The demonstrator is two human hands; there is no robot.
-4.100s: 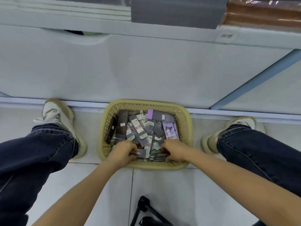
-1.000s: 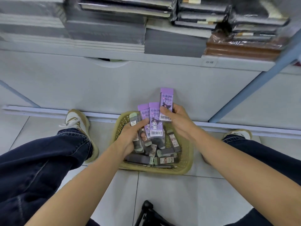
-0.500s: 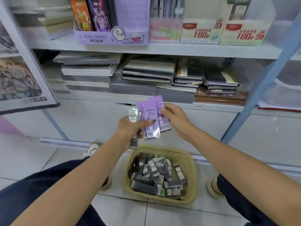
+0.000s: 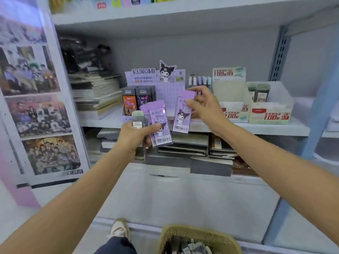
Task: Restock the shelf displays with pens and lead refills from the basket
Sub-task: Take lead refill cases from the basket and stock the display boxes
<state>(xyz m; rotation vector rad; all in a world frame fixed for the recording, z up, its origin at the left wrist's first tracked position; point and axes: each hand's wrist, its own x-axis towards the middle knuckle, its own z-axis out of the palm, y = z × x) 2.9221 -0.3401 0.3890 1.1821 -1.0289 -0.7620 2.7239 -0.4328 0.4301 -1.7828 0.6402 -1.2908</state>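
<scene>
Lead refills, purple packs: lifted from the basket (image 4: pixel 200 235) since a second ago, now level with the Kuromi display (image 4: pixel 156 77). Left of display front: left hand (image 4: pixel 135 136), fingers clamped on remaining purple packs (image 4: pixel 160 125) plus a grey pack (image 4: pixel 138 119). Right: right hand (image 4: pixel 205 105), fingers pinching one purple pack (image 4: pixel 182 114), drawn apart from the bundle, ready for slotting.

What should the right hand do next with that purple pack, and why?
Probably carry it forward and drop it into the purple display box. The right hand holds one purple pack just in front of that box, whose printing matches; the left hand holds more packs.
</scene>
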